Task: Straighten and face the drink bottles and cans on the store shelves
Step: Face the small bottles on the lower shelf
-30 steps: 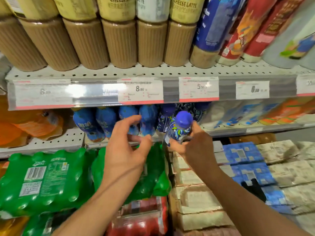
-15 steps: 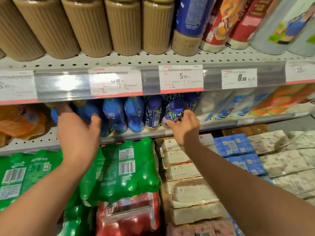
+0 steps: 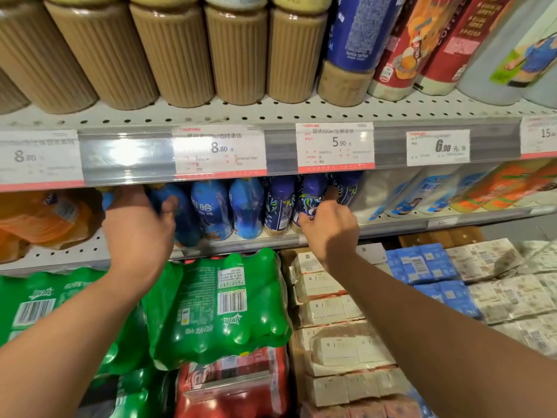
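Hands reach together into the lower perforated white metal shelf (image 3: 75,251), under the clear plastic price rail (image 3: 280,152) that serves as landmark. The right hand (image 3: 330,229) sits just below the rail's 5.90 price tag (image 3: 335,147); its fingers curl round the dark blue patterned plastic bottle with a purple cap (image 3: 312,196), thumb on the near side, the other fingers behind it. That bottle stands upright at the shelf's front edge, touching a matching dark blue patterned bottle (image 3: 278,206) on its left. The left hand (image 3: 137,227) is below the rail's glare-washed stretch, left of the 8.80 tag (image 3: 220,150). Its fingers are spread and partly bent round a bright blue plastic bottle (image 3: 180,218), thumb out on the right side; the fingertips go under the rail, so I cannot tell how firm the grip is. Two more bright blue bottles (image 3: 211,211) stand between the hands, beneath the 8.80 tag. Above the rail stands a row of ribbed tan latte bottles (image 3: 238,55). Below the shelf, under the left hand, lie green shrink-wrapped packs of soda bottles (image 3: 220,309); under the right forearm are stacked beige cartons (image 3: 331,351).
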